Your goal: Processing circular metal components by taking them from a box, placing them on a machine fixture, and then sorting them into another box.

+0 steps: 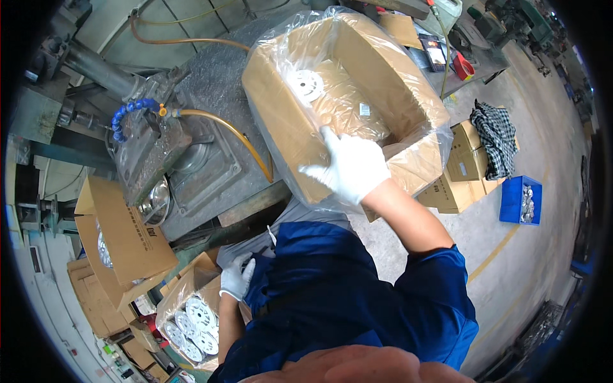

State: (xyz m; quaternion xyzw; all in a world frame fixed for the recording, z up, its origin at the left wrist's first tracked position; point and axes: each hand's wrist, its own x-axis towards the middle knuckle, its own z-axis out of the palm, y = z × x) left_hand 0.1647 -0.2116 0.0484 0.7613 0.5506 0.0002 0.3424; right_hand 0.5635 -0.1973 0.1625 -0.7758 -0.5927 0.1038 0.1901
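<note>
One large, open cardboard carton (287,140) lined with clear plastic (297,45) stands in the middle of the scene, seemingly on the dark counter (217,83). Inside it, toward the far left, lies one pale metal disc (307,85) with a ring of holes, beside one small white label (364,109) on the packing.

Two white-gloved hands belong to a person in dark blue. The right hand (352,167) is open, thumb spread, at the carton's near wall; whether it presses on the cardboard I cannot tell. The left hand (237,277), fingers partly curled, rests by the person's dark clothing; I cannot tell whether it grips anything.

The disc looks stiff and fairly light, perhaps smooth enough to slip through gloves; its rim seems the best place to hold. The carton looks bulky, its walls able to bend and its film slippery, so opposite sides would suit two palms.

At least five similar discs (200,311) fill one lower carton (204,263) on the near left. Far to the right are one checked cloth (495,140) and one blue bin (511,201) of shiny parts (528,204) too small to count.
</note>
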